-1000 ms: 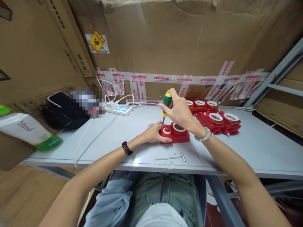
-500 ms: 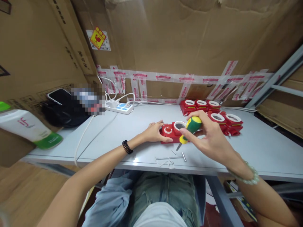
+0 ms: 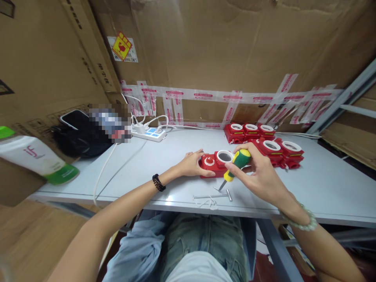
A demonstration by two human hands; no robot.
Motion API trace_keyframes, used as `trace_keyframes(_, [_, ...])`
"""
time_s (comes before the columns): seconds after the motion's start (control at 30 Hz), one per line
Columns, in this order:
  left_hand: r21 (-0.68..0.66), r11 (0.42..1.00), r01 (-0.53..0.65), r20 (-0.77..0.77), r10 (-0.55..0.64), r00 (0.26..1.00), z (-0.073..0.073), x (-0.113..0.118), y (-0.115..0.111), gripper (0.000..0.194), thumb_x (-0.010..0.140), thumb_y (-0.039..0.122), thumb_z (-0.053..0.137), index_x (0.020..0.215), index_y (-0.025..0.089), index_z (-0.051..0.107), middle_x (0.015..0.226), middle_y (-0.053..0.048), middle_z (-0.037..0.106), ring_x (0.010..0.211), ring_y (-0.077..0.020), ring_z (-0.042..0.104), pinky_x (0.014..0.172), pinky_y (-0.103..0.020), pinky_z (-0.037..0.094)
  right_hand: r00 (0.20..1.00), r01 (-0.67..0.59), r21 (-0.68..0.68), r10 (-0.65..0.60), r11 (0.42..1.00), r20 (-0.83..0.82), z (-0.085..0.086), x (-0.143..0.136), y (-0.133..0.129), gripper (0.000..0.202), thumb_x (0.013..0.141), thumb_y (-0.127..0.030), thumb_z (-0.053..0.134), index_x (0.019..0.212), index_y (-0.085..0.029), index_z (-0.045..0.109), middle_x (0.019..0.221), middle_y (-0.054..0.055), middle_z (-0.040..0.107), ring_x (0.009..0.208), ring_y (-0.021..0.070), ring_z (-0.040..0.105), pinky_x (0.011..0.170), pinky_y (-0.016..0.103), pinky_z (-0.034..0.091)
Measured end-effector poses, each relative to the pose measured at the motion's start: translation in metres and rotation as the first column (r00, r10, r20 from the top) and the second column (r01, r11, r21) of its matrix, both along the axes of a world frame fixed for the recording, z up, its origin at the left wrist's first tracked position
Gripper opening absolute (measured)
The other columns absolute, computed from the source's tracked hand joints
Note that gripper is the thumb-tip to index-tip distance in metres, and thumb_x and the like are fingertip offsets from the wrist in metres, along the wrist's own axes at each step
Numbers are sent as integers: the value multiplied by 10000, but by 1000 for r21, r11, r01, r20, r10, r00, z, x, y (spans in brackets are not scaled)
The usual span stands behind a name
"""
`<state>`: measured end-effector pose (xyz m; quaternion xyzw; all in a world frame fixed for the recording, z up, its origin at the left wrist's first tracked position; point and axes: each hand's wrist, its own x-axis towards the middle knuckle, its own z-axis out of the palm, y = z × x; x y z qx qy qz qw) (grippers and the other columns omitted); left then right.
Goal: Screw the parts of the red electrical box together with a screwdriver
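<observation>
My left hand (image 3: 194, 164) grips the left end of a red box (image 3: 216, 170) that has a red knob and a white-ringed round opening. Between the thumb and fingers of my right hand (image 3: 260, 170) is a green and yellow screwdriver (image 3: 241, 158), tilted with its tip down at a small screw (image 3: 216, 189) on the table. Whether tip and screw touch is hard to tell. Just in front lies a metal T-shaped rod (image 3: 228, 195) with white string (image 3: 209, 202) beside it.
More red boxes with white rings (image 3: 272, 150) stand at the back right of the table (image 3: 173, 156). A power strip (image 3: 152, 134) with white cables, a phone (image 3: 74, 119) on a black bag (image 3: 91, 143) and a white-green bottle (image 3: 41, 160) are on the left.
The screwdriver has moved slightly down, its tip now at the small screw. My right hand moved with it, uncovering more of the box's white ring. My left hand has stayed on the box.
</observation>
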<state>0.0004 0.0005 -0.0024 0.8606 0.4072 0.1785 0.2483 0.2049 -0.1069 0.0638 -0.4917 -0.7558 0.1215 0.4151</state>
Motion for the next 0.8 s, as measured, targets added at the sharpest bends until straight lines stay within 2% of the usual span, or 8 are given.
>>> trace_keyframes(0.23, [6, 1000, -5, -9, 5, 1000, 0, -1, 1, 901, 626, 712, 724, 1317, 153, 577, 1410, -184, 550, 1364, -397, 448, 1137, -506, 347, 1000, 23, 40, -23, 999, -4, 9, -2, 0, 312, 832, -410, 686, 1006, -221, 509, 810, 8, 581, 664, 142, 595, 505, 228, 537])
trace_keyframes(0.4, [8, 999, 36, 25, -36, 999, 0, -1, 1, 795, 641, 718, 707, 1229, 188, 634, 1240, -128, 672, 1331, -396, 483, 1114, -506, 371, 1000, 24, 119, -25, 993, 12, 23, -4, 0, 292, 821, -371, 703, 978, -229, 502, 779, 4, 556, 621, 139, 565, 490, 244, 520])
trace_keyframes(0.5, [0, 1000, 5, 3, -5, 1000, -1, -1, 1, 864, 617, 736, 708, 1280, 193, 597, 1336, -138, 611, 1352, -411, 454, 1129, -518, 346, 1000, 11, 165, -12, 986, 6, 34, -8, 3, 322, 800, -356, 728, 992, -225, 504, 838, 18, 564, 675, 149, 592, 514, 244, 525])
trace_keyframes(0.6, [2, 1000, -25, -17, 25, 1000, -2, -1, 1, 913, 594, 733, 722, 1303, 178, 571, 1412, -161, 542, 1288, -407, 518, 1099, -501, 384, 1000, 5, 201, 0, 980, -21, 44, -15, 9, 323, 801, -361, 722, 996, -226, 503, 866, 22, 571, 702, 153, 602, 534, 245, 531])
trace_keyframes(0.8, [3, 1000, 10, 66, -11, 998, 1, -1, -1, 774, 619, 623, 768, 1236, 185, 604, 1284, -122, 638, 1150, -341, 611, 1004, -439, 458, 997, -39, 214, 53, 976, -60, 47, -28, 30, 293, 802, -315, 708, 961, -233, 477, 806, -6, 558, 647, 134, 572, 542, 248, 519])
